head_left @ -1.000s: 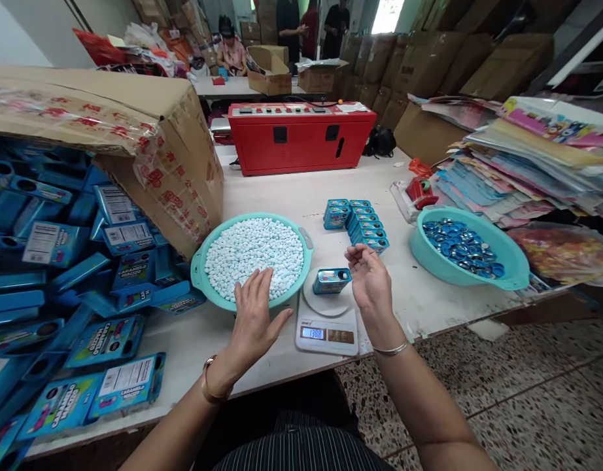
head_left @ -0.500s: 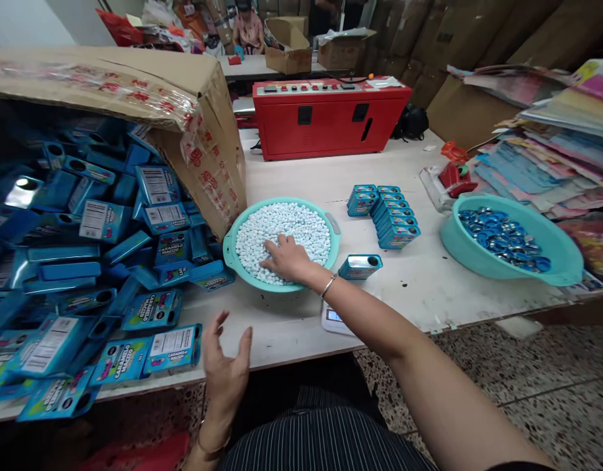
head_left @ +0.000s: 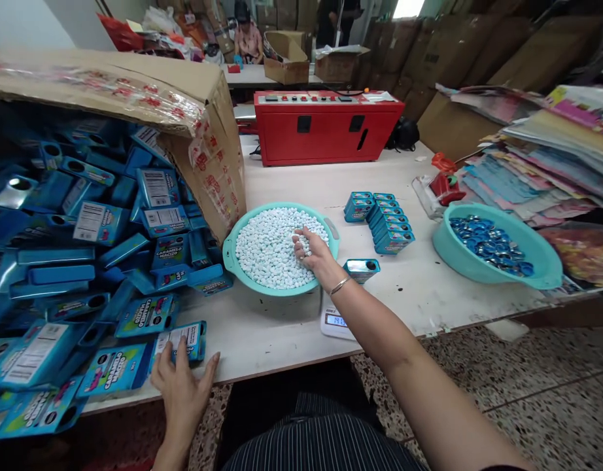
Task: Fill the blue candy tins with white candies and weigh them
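Note:
My right hand [head_left: 315, 254] is curled over a turquoise basin [head_left: 262, 288] full of small pale candies [head_left: 267, 245], with some of them held in its fingers. Near the table's front edge, my left hand [head_left: 181, 373] has its fingers spread, the tips touching a blue candy tin [head_left: 196, 340] that lies flat. Behind my right wrist, a single tin [head_left: 361, 269] with a dark round opening stands upright on a small white scale [head_left: 335, 323], whose lit display shows in part beside my forearm.
At left, a tipped cardboard box [head_left: 223, 150] spills many blue tins. Filled-looking rows of upright tins [head_left: 392, 229] stand right of the basin. Another turquoise basin [head_left: 448, 245] holds blue and silver caps. A red machine [head_left: 331, 134] sits behind; stacked printed bags [head_left: 522, 170] lie at right.
My left hand has moved left and down onto a tin. My right hand has shifted right within the basin and curled up with candies. More of the scale display shows.

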